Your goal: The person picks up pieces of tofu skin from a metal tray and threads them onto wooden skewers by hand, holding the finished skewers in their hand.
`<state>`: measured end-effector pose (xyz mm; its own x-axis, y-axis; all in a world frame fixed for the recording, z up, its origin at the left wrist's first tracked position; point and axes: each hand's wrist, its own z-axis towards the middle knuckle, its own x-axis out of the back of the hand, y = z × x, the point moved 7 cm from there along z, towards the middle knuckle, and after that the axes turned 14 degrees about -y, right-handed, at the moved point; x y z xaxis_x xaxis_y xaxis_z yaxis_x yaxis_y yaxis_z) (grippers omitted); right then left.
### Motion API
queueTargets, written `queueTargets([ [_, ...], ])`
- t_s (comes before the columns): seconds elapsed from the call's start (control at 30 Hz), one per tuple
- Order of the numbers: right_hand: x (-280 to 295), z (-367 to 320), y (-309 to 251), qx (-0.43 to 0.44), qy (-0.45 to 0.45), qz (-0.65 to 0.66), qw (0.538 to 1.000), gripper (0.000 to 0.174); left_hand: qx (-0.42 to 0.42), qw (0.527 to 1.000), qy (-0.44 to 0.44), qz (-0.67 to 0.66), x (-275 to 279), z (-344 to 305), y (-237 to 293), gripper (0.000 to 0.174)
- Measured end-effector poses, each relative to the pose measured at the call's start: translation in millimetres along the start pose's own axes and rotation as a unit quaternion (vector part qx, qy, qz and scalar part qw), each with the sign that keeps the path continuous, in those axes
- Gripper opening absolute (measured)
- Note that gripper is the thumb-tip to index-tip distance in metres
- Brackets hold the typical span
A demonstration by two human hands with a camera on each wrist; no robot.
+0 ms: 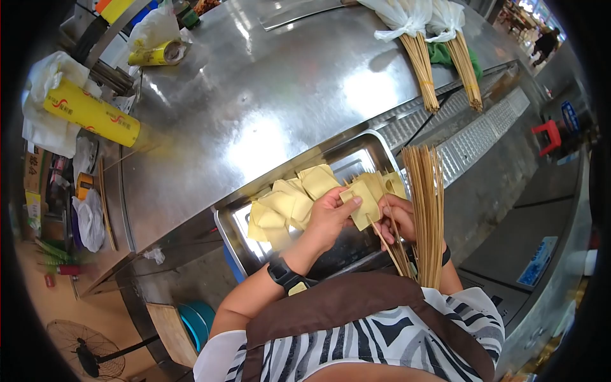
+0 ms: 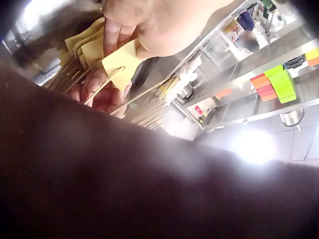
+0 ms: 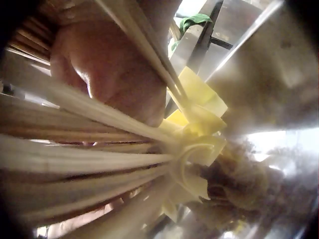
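The left hand (image 1: 329,219) pinches a square yellow sheet (image 1: 361,205) between thumb and fingers. A thin wooden stick (image 1: 382,237) meets that sheet, and the right hand (image 1: 398,219) holds it from the other side. In the left wrist view the stick (image 2: 102,89) passes through the sheet (image 2: 121,64). Behind it are more skewered sheets (image 2: 89,47). A thick bundle of sticks (image 1: 425,210) stands by the right hand; in the right wrist view sticks (image 3: 89,162) hide part of that hand (image 3: 109,69). Loose yellow sheets (image 1: 286,200) lie in a metal tray (image 1: 224,232).
Beyond the tray spreads a steel counter (image 1: 210,114). Two bagged stick bundles (image 1: 420,70) lie at its far right. At left are a yellow roll (image 1: 92,113) and plastic bags (image 1: 89,219). A fan (image 1: 86,353) and a wooden board (image 1: 172,331) stand lower left.
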<state>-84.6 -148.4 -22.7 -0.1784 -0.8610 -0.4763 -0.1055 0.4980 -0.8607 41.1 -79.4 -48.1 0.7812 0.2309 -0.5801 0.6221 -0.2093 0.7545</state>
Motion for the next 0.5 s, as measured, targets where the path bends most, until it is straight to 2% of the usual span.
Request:
queueTargets([
  [0.07,0,-2,0,-0.006,0.008,-0.012,1.0,0.019,0.007,1.0,0.005,0.024,-1,2,2,0.021],
  [0.13,0,-6,-7,-0.023,0.047,-0.158,0.986,0.02,0.016,0.999,0.01,0.038,0,4,0,0.022],
  [0.23,-12,-10,-20,-0.066,0.077,-0.112,0.988,0.021,0.03,0.998,0.019,0.051,2,5,-3,0.022],
  [0.4,-11,-11,-32,-0.032,0.038,-0.146,0.988,0.03,0.035,0.997,0.006,0.07,-3,7,-2,0.025],
  [0.47,-21,-16,-33,-0.027,0.018,-0.031,0.999,0.028,0.016,0.994,0.024,0.107,-2,7,3,0.029],
  [0.5,-24,-17,-34,-0.054,-0.005,-0.034,0.998,0.026,0.032,0.991,0.039,0.127,-5,5,6,0.03],
])
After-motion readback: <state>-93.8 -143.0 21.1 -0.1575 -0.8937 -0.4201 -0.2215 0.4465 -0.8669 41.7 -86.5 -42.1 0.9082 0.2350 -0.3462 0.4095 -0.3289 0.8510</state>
